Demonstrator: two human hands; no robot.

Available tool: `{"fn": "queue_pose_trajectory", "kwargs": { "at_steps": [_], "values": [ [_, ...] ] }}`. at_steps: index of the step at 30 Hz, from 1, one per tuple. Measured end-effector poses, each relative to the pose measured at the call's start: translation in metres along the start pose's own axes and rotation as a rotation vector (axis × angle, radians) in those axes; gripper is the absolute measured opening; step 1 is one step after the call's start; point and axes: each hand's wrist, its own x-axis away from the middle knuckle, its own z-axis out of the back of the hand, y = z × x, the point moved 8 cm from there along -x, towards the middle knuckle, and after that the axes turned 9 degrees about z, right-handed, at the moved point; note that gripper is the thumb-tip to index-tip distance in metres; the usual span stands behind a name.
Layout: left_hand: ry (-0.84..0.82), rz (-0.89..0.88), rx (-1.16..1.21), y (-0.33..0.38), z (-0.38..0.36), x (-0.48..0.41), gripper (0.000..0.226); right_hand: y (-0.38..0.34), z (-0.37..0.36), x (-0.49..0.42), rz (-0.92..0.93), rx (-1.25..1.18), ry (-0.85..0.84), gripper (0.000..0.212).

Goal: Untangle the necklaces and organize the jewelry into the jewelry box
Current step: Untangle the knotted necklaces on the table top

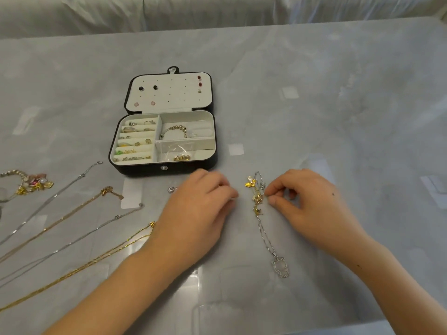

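Surface: grey marbled counter (338, 117) under a glossy clear cover, with pale draped fabric along the far edge.
Step in hand: untangling; a knot of gold charms and silver chain (257, 197) lies between the two hands, near the middle.
Right hand (312, 204): fingertips pinched narrow on the knot's right side.
Left hand (203, 206): curled, fingers close together just left of the knot; whether it grips a strand I cannot tell, since motion blur hides it.
Trailing piece: silver chain runs nearward to an outline pendant (281, 267).
Next move: probably teasing one strand free with small, gentle pulls, not tugging the knot tighter.
Jewelry box (164, 141): open, just beyond the hands, already holding rings, earrings and a beaded bracelet.
Around: four straightened necklaces (72, 228) fan out at left; a charm cluster (33, 184) sits far left.
In the way: a small silver piece (171, 189) beside the left hand.
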Motion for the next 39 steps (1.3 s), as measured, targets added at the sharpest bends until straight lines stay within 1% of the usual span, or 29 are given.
{"fn": "queue_pose_trajectory", "kwargs": {
  "at_steps": [1, 2, 3, 5, 7, 8, 11, 16, 18, 21, 23, 25, 27, 30, 32, 36, 39],
  "values": [
    [-0.033, -0.070, 0.025, 0.011, -0.008, 0.002, 0.024, 0.001, 0.001, -0.002, 0.016, 0.008, 0.008, 0.004],
    [-0.063, -0.107, 0.046, 0.018, -0.016, 0.003, 0.024, 0.002, 0.001, -0.005, 0.023, 0.018, 0.005, 0.007],
    [-0.084, -0.102, 0.069, 0.020, -0.022, 0.004, 0.024, 0.003, 0.001, -0.007, 0.035, 0.034, 0.000, 0.013],
    [-0.085, 0.036, 0.137, 0.011, -0.030, 0.002, 0.023, 0.004, 0.001, -0.014, 0.060, 0.078, -0.005, 0.019],
    [-0.038, 0.221, 0.202, -0.002, -0.032, -0.003, 0.023, 0.003, 0.000, -0.019, 0.069, 0.098, -0.035, 0.019],
    [-0.017, 0.282, 0.209, -0.006, -0.033, -0.005, 0.023, 0.003, -0.001, -0.021, 0.079, 0.099, -0.055, 0.017],
    [-0.028, 0.338, 0.151, -0.007, -0.036, -0.014, 0.029, 0.001, -0.002, -0.025, 0.096, 0.080, -0.100, 0.008],
    [-0.079, 0.323, 0.117, -0.003, -0.037, -0.024, 0.012, 0.001, -0.004, -0.025, 0.085, 0.066, -0.135, 0.006],
    [-0.108, 0.327, 0.129, -0.004, -0.038, -0.026, 0.010, 0.002, 0.000, -0.022, 0.065, 0.026, -0.125, 0.008],
    [-0.107, 0.325, 0.153, -0.007, -0.034, -0.030, 0.010, 0.008, 0.011, -0.018, -0.014, -0.095, -0.075, 0.012],
    [-0.099, 0.299, 0.128, -0.007, -0.030, -0.033, 0.010, 0.012, 0.017, -0.016, -0.051, -0.164, -0.043, 0.012],
    [-0.069, 0.232, 0.072, -0.003, -0.027, -0.037, 0.011, 0.015, 0.021, -0.014, -0.072, -0.188, -0.023, 0.013],
    [-0.039, 0.166, -0.008, 0.001, -0.026, -0.041, 0.017, 0.017, 0.025, -0.012, -0.089, -0.194, -0.002, 0.016],
    [-0.029, 0.170, -0.097, -0.003, -0.030, -0.046, 0.030, 0.019, 0.028, -0.008, -0.103, -0.203, 0.007, 0.022],
    [-0.014, 0.176, -0.126, -0.003, -0.031, -0.047, 0.031, 0.020, 0.028, -0.005, -0.109, -0.177, -0.004, 0.025],
    [0.042, 0.145, -0.108, 0.005, -0.024, -0.039, 0.024, 0.023, 0.030, 0.001, -0.130, -0.164, -0.011, 0.026],
    [-0.002, -0.019, -0.039, 0.026, -0.025, -0.018, 0.009, 0.026, 0.034, 0.004, -0.149, -0.158, 0.006, 0.025]
  ]
}}
